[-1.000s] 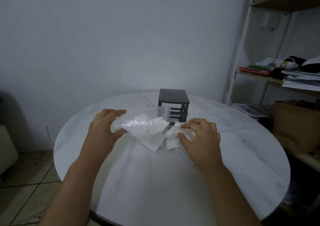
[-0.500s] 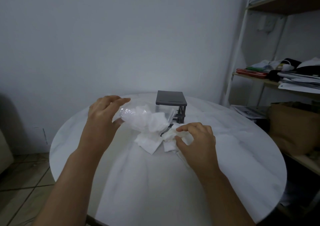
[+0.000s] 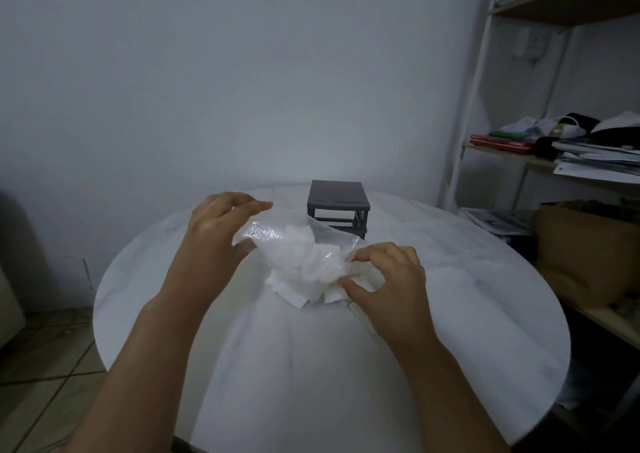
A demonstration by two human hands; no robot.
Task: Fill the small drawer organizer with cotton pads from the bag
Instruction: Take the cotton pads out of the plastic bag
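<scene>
Head view, bag [image 3: 301, 248] lengthwise left-right, apparently

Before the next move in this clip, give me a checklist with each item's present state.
1. Left hand has a grip on the bag: ok, the bag's end is held up off the table.
2. Right hand pinches cotton pads at the bag's mouth: ok.
3. Organizer stands upright just behind the bag: ok.
4. A drawer is out and ready for pads: cannot tell, the bag hides the organizer's lower front.
5. Loose pads are all on the table: ok, several lie spilled under the bag's mouth, well in from the edge.
</scene>
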